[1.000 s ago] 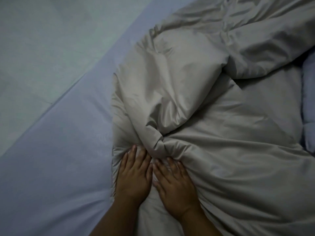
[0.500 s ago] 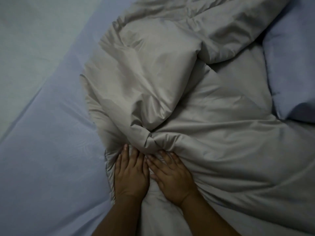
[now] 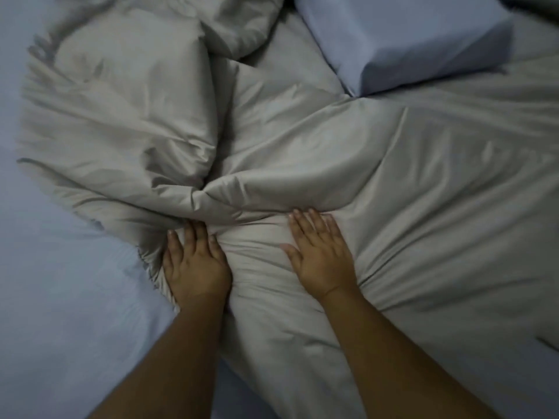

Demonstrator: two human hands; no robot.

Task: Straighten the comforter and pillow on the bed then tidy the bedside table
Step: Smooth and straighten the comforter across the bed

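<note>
Dim bedroom, pale blue sheet point(image 3: 60, 297) stretched over the mattress, seen from above. Left hand point(image 3: 195, 264) flat on the near edge of the grey comforter point(image 3: 423, 237), fingers point(image 3: 190, 234) together and pushed under a bunched fold, probably to pin that edge against the sheet. Right hand point(image 3: 322, 255) well apart from it, palm down, fingers slightly spread, nothing pinched, tips touching the thick ridge of cloth just beyond, likely placed to sweep the fabric flat. Between the two hands, a smooth pad of cloth pressed down. Beyond them, comforter heaped in a twisted knot at centre, big rumpled folds rising to the left, flatter creased stretch running off to the right. Blue pillow point(image 3: 402, 40) at upper right, lying askew on top of the comforter, not yet squared. Bedside table out of view. Judged an early stage: comforter far from straight, pillow untouched
</note>
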